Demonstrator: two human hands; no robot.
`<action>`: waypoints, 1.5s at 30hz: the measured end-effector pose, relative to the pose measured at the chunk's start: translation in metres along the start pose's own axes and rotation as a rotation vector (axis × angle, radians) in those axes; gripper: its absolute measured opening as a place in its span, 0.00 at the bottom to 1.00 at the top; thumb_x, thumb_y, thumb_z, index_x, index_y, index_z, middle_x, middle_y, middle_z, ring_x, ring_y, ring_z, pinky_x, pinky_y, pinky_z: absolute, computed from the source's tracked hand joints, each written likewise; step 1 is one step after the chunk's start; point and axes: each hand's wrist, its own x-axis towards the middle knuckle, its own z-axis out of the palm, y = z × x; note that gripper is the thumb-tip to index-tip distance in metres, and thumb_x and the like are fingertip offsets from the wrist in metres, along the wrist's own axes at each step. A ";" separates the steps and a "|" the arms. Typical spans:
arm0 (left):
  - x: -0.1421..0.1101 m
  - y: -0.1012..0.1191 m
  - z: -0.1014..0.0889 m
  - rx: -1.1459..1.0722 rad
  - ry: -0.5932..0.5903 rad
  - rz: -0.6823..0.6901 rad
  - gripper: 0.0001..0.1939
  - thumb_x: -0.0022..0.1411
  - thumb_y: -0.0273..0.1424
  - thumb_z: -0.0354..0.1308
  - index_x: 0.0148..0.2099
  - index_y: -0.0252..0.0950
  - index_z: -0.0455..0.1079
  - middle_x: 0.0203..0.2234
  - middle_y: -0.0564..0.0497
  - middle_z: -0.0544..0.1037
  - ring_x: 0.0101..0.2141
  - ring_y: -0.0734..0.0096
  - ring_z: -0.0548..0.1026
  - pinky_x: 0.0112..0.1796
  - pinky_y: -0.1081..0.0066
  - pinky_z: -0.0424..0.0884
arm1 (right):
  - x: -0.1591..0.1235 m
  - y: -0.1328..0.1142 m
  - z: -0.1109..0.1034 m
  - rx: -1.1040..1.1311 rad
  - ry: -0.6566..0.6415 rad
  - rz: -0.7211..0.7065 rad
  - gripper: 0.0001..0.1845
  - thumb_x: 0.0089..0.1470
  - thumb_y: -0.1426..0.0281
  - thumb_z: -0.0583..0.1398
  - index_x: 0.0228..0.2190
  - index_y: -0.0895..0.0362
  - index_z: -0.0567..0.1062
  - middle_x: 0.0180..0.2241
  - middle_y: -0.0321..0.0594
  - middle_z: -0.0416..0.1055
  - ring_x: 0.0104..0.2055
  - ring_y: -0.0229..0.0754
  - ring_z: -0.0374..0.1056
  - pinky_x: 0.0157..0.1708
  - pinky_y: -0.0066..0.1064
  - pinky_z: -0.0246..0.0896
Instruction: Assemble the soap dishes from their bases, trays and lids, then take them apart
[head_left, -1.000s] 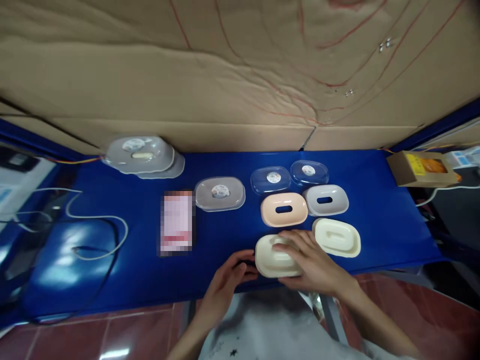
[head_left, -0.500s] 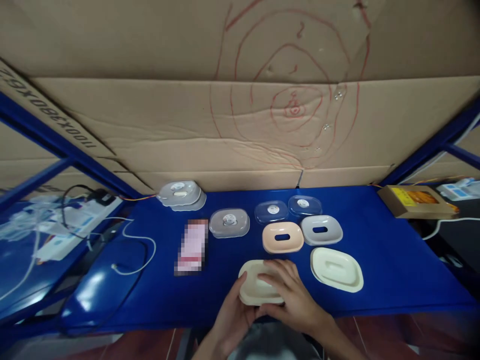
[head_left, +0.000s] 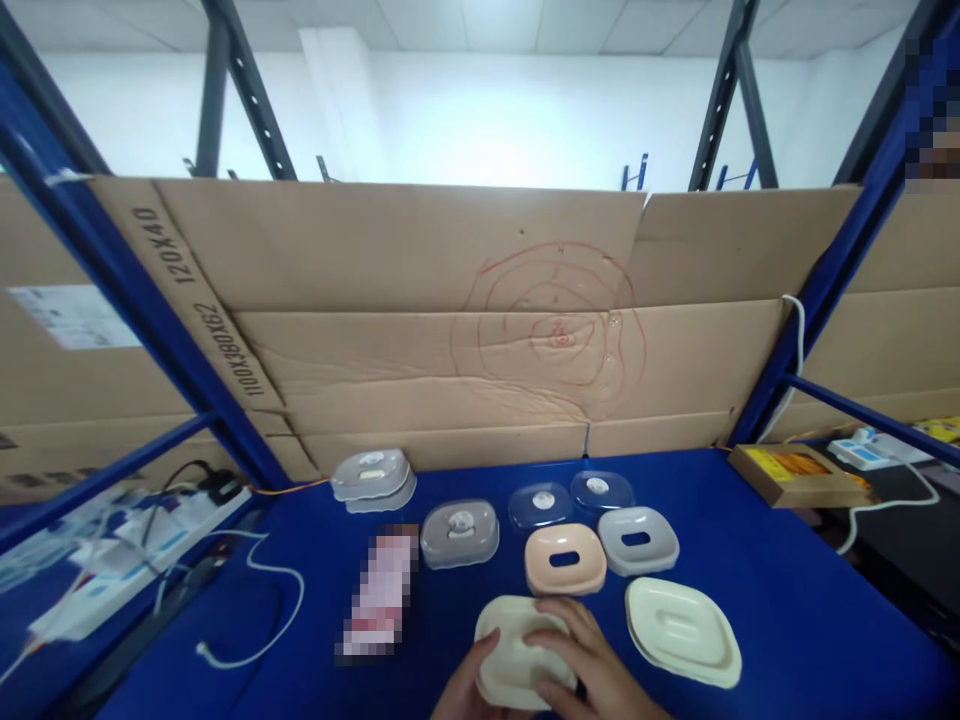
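At the blue table (head_left: 757, 570), your left hand (head_left: 466, 688) and right hand (head_left: 596, 665) clasp a cream dish (head_left: 512, 665); uneven pressure could skid it into the peach dish (head_left: 540, 563) beyond.

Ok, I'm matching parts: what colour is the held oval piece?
The oval piece is cream; see the head view.
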 end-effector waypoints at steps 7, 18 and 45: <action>0.004 0.009 0.002 -0.021 -0.098 -0.019 0.37 0.68 0.50 0.59 0.77 0.57 0.60 0.56 0.44 0.85 0.58 0.35 0.81 0.54 0.39 0.78 | 0.001 0.002 -0.017 -0.152 0.231 -0.043 0.21 0.73 0.64 0.58 0.64 0.43 0.73 0.67 0.43 0.71 0.72 0.48 0.65 0.70 0.43 0.65; 0.007 0.009 -0.037 -0.087 -0.306 0.157 0.24 0.80 0.42 0.47 0.69 0.47 0.75 0.62 0.43 0.80 0.62 0.41 0.78 0.70 0.33 0.56 | 0.014 0.026 -0.015 -0.460 0.359 -0.035 0.22 0.69 0.76 0.57 0.61 0.53 0.78 0.58 0.46 0.81 0.60 0.51 0.76 0.64 0.51 0.69; -0.028 -0.018 0.033 0.022 -0.099 0.232 0.24 0.78 0.41 0.55 0.66 0.31 0.72 0.48 0.41 0.87 0.45 0.59 0.85 0.50 0.60 0.80 | -0.018 -0.024 0.020 -0.462 0.298 -0.451 0.30 0.71 0.74 0.53 0.71 0.55 0.65 0.58 0.51 0.80 0.58 0.54 0.73 0.57 0.49 0.69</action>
